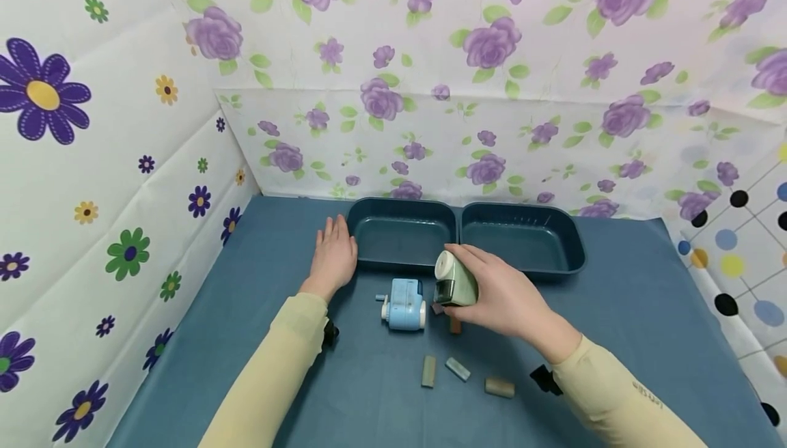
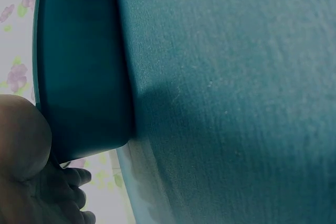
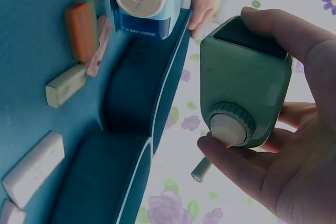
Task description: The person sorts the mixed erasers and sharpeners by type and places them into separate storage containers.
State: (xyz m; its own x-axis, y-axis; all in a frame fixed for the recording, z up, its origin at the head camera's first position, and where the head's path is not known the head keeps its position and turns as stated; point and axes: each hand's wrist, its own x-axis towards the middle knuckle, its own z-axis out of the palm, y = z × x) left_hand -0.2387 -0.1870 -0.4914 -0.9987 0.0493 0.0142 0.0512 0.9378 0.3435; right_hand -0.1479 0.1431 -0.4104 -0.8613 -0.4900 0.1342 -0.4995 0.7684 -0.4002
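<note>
My right hand [image 1: 501, 291] grips a green crank pencil sharpener [image 3: 236, 77], thumb on one side and fingers on the other. It is held above the table in front of the gap between two trays, its crank handle [image 3: 201, 170] showing in the right wrist view. My left hand [image 1: 333, 253] lies with straight fingers against the left end of the left dark teal tray [image 1: 406, 261]. Between the hands, a light blue crank pencil sharpener [image 1: 404, 304] stands on the table, its small crank pointing left.
The right teal tray [image 1: 572, 267] adjoins the left one, along the floral cloth backdrop [image 1: 381, 100]. Several eraser-like blocks lie nearer me, among them an orange one [image 3: 81, 32], a pink one [image 3: 100, 48] and a grey-green one [image 1: 428, 371]. Blue cloth [image 1: 369, 393] covers the table.
</note>
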